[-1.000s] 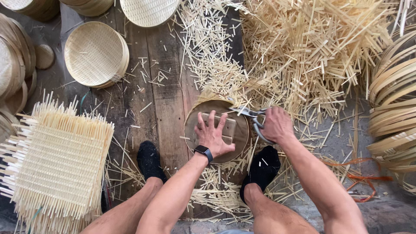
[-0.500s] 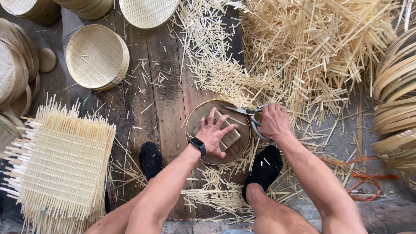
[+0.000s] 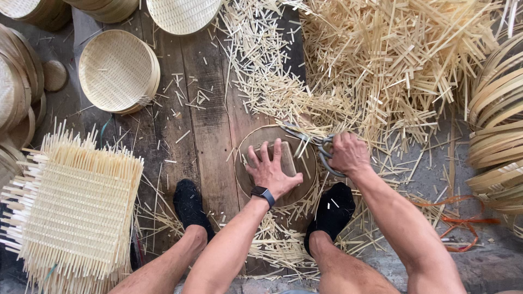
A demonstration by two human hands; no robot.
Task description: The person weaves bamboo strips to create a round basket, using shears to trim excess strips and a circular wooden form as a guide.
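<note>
A round brown disc (image 3: 248,182) with a thin bamboo rim lies on the plank floor between my feet. A small wooden block (image 3: 287,157) rests on top of it. My left hand (image 3: 269,173), a dark watch on its wrist, presses down on the block with fingers curled over its near edge. My right hand (image 3: 348,153) is shut on the handles of metal scissors (image 3: 313,139). The blades point left along the disc's far rim, among loose bamboo strips.
A big heap of cut bamboo strips (image 3: 381,65) fills the upper right. Bamboo hoops (image 3: 498,125) are stacked at right, round woven trays (image 3: 117,71) at upper left, square woven mats (image 3: 76,212) at lower left. My feet are in black socks (image 3: 190,204). An orange cord (image 3: 463,223) lies at right.
My left hand has gone from lying flat with spread fingers to curling over the wooden block. The right hand with the scissors has stayed at the disc's far right rim.
</note>
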